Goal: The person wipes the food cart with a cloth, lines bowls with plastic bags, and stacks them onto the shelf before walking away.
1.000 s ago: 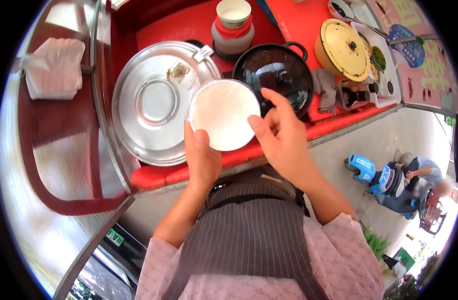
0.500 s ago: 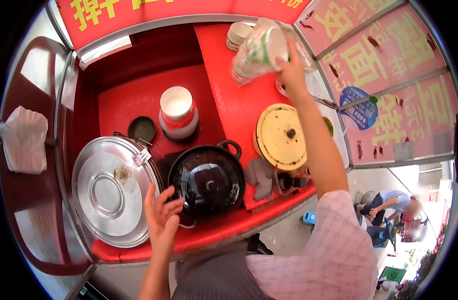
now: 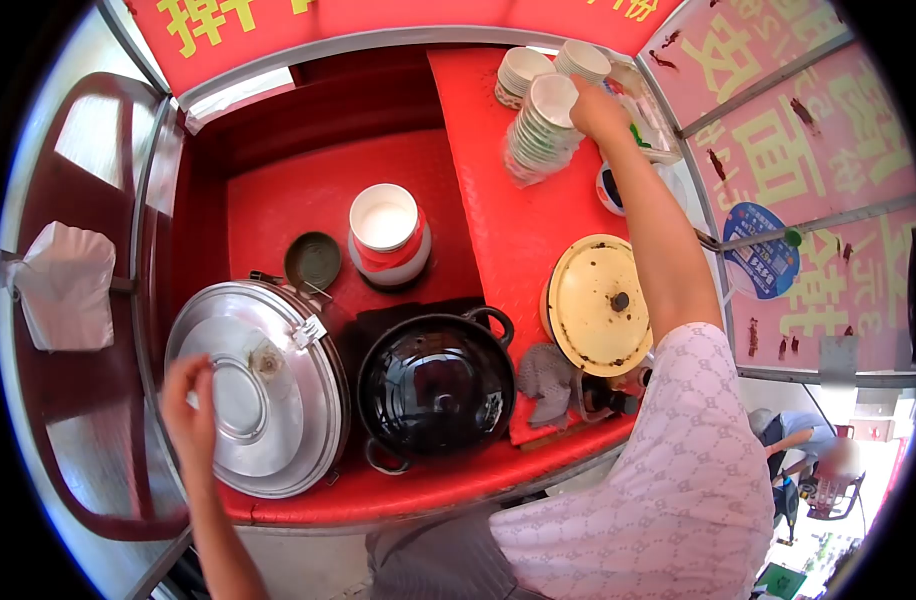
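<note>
My right hand (image 3: 600, 108) grips the rim of a stack of paper cups (image 3: 546, 130) at the back right of the red counter. The stack stands nearly upright, its lower part wrapped in clear plastic. Two more stacks, of paper bowls (image 3: 524, 72) and of paper bowls (image 3: 582, 60), stand just behind it. My left hand (image 3: 188, 405) hovers above the round silver metal lid (image 3: 278, 445), holding nothing, its fingers loosely bent and apart. A black lidded pot (image 3: 438, 390) sits to the right of that lid.
A yellow lidded pot (image 3: 600, 300) stands under my right forearm, with a grey cloth (image 3: 546, 385) beside it. A white cup (image 3: 384, 218) sits atop a container in the recessed section, near a small dark bowl (image 3: 313, 262). White plastic bags (image 3: 68, 285) hang at left.
The cup stack went from tilted and lifted in my right hand to standing on the counter. My left hand moved left, from beside the black pot to over the silver lid.
</note>
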`<action>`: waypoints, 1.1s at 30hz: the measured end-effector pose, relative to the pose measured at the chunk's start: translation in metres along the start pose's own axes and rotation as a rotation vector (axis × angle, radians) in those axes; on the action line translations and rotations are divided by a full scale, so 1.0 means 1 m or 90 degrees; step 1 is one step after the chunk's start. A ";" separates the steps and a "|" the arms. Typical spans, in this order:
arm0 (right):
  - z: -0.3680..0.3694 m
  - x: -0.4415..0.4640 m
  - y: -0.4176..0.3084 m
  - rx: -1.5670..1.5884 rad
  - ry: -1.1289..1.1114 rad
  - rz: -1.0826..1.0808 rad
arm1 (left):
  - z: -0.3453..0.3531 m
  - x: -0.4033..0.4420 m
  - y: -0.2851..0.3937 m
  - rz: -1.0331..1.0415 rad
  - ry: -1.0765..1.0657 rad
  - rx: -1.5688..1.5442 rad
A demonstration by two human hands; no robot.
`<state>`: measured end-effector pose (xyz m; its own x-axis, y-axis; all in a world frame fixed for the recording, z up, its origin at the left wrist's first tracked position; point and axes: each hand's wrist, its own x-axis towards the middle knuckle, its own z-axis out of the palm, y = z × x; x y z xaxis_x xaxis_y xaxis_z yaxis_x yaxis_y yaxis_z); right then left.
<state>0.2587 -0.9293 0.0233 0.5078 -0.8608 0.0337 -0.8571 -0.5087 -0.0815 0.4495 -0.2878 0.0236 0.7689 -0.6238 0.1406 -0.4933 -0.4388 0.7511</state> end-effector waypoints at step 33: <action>0.155 -0.144 -0.179 0.315 -0.317 0.002 | -0.183 0.093 -0.074 0.327 0.180 0.906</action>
<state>0.3526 -0.7121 -0.1212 0.5864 -0.6940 -0.4177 -0.7783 -0.3397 -0.5281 0.6319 -0.1947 0.0996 0.3682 -0.8290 0.4210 -0.5619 -0.5592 -0.6095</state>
